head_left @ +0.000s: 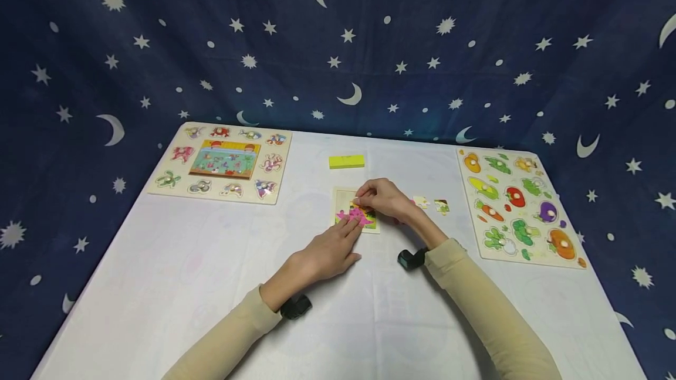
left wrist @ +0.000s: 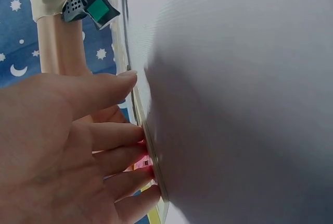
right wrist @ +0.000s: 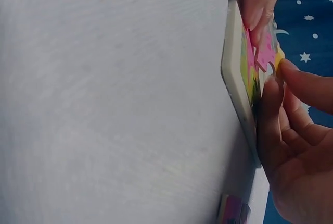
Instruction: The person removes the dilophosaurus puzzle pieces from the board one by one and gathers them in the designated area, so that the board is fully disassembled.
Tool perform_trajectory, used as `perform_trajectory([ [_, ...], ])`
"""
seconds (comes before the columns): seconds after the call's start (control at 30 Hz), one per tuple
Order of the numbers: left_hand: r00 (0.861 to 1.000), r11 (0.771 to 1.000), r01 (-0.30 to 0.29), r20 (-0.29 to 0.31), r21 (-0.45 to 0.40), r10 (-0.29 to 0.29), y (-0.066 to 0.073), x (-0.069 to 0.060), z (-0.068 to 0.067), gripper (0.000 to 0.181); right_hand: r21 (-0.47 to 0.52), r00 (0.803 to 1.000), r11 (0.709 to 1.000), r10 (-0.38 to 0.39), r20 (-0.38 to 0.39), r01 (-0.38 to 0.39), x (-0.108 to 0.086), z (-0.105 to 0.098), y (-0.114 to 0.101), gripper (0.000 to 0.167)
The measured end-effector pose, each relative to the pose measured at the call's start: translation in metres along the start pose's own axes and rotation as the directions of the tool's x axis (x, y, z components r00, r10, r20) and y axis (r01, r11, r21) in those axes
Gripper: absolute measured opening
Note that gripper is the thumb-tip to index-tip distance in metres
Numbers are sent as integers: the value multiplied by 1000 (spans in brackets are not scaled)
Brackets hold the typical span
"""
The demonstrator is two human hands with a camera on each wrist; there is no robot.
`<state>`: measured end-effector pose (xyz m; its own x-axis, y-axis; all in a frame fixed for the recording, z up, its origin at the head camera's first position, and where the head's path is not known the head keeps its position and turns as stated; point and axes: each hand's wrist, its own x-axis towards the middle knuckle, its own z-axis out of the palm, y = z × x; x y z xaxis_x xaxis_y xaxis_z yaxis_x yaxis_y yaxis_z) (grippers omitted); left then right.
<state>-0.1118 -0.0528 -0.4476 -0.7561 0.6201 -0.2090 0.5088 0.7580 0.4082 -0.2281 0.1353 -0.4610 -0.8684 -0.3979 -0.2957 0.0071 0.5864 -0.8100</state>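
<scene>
A small wooden puzzle board (head_left: 340,194) with a pink picture on it lies mid-table. The left hand (head_left: 328,251) rests its straight fingertips on the pink pieces (head_left: 355,214) at the board's near side; in the left wrist view the left hand (left wrist: 78,151) has its fingers extended against the board's edge (left wrist: 151,146). Above the board's far right part, the right hand (head_left: 388,199) pinches a puzzle piece. In the right wrist view the right hand (right wrist: 302,146) holds that yellow-edged piece (right wrist: 279,60) between thumb and finger, tilted over the board (right wrist: 234,73).
Loose puzzle pieces (head_left: 441,206) lie right of the board, partly behind the right wrist. A yellow-green block (head_left: 346,162) stands beyond it. A sea-animal board (head_left: 243,187) is at the back left, a vegetable board (head_left: 496,224) at the right. A starry cloth (head_left: 296,46) hangs behind.
</scene>
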Motion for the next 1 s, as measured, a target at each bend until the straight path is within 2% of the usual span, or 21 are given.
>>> perform_trajectory([
  [0.23,1000,1000,11,17,-13,-11,1,-1,-2,67,103,998,992,65,19,-67,3,-3,3,23],
  [0.43,1000,1000,2,7,-16,-2,1,-1,-3,66,176,997,981,74,30,-78,0,-10,7,27],
  [0.63,1000,1000,5,5,-3,-5,2,-1,-2,65,134,999,990,40,25,-43,-12,-27,11,27],
  [0.83,1000,1000,16,6,19,-16,2,0,-1,65,66,999,996,53,-11,-53,-27,-42,19,27],
  [1.0,1000,1000,16,-1,13,-16,2,0,-1,64,48,997,997,69,-37,-68,-41,-55,33,26],
])
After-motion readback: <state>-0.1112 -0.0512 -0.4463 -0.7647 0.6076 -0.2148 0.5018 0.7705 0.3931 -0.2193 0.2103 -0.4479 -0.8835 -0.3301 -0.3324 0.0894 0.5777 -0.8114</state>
